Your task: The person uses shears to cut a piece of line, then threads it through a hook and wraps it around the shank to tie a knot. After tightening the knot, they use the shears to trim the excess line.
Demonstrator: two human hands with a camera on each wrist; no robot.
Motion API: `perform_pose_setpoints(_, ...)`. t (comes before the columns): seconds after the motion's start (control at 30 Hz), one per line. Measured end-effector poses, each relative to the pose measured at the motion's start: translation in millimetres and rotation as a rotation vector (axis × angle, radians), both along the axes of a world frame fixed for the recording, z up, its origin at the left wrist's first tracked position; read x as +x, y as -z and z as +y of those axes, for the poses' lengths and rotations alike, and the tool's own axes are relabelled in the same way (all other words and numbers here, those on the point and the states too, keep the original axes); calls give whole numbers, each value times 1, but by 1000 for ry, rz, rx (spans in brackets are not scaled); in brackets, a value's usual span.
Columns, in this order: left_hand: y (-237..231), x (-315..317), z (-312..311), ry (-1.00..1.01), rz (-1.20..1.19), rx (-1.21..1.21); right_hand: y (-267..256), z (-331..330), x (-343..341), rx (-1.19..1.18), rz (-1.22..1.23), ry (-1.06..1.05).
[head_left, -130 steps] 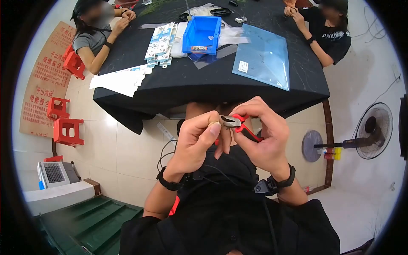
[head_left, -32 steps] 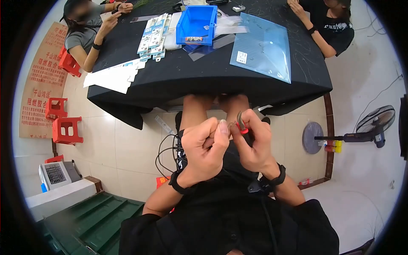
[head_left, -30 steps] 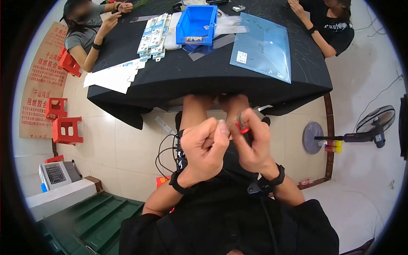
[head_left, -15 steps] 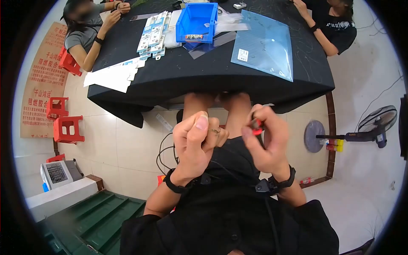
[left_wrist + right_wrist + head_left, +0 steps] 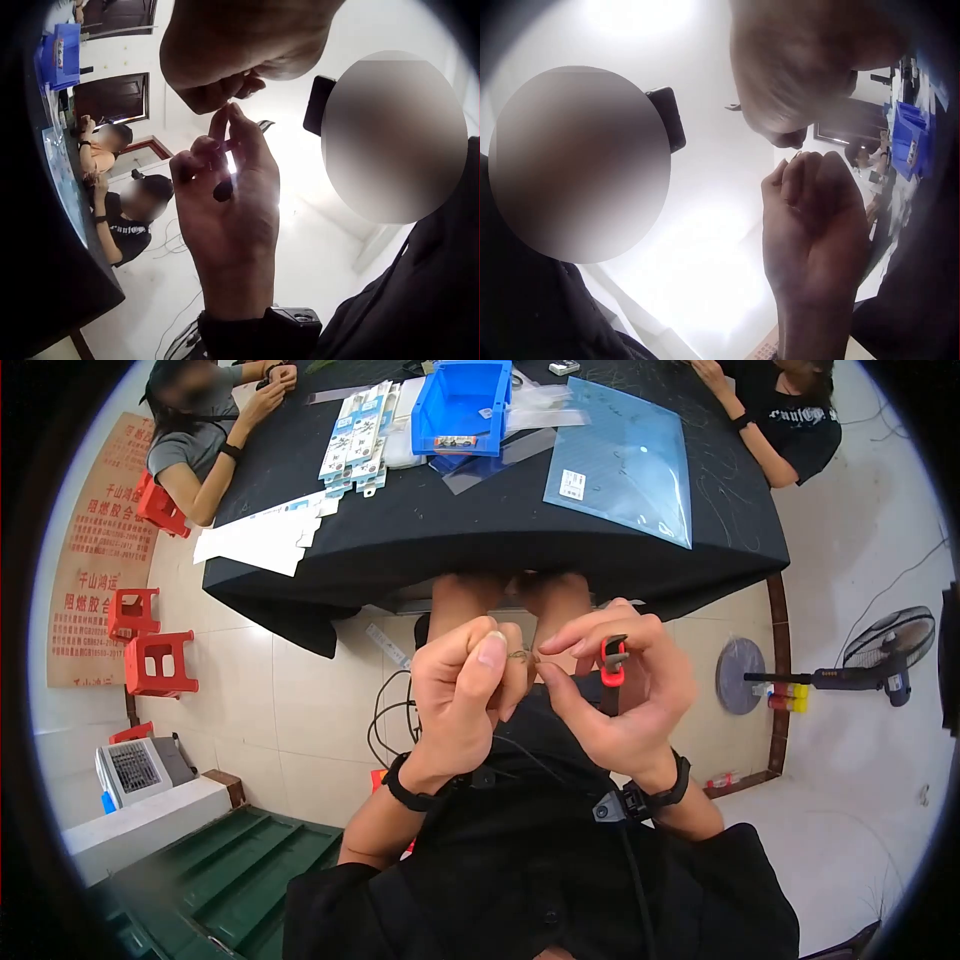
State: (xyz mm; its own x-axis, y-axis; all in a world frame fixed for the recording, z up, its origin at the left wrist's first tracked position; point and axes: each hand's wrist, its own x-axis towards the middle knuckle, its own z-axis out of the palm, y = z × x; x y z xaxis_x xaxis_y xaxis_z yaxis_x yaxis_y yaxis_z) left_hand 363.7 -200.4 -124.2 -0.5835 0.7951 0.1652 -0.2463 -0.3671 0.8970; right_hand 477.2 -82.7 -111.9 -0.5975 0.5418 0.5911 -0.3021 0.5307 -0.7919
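Over the lap in the head view, my left hand is curled with its thumb against the index finger. A small, thin, wire-like loop shows at its fingers; its exact kind cannot be told. My right hand holds red-and-black pliers against the palm with its curled fingers. Its thumb and index fingertips come together right at the loop. In the left wrist view the pliers' metal tip pokes out behind the right hand's fingers. The left fist fills the middle of the right wrist view, the right hand close above it.
Ahead stands a table with a black cloth, bearing a blue bin, printed cards, white sheets and a blue document folder. Two people sit across it. Red stools are left, a fan right.
The pliers' tips were at the left fingertips; they have since turned and moved back into the right palm. The right thumb and index finger now reach to the loop.
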Motion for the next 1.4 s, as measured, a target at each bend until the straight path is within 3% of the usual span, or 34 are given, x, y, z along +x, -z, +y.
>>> perform_pose_setpoints(0.2,5,-3,-1,42,-9,70,0,4,1,3,2,7)
perform_pose_setpoints(0.43,-3,-2,-4,28,104,-50,-2,12,0,185,-18,-22)
perform_pose_setpoints(0.97,4,-1,0,30,134,-10,3,13,3,110,-36,-13)
perform_pose_setpoints(1.4,-3,-4,-7,22,145,31,14,18,15,407,-185,58)
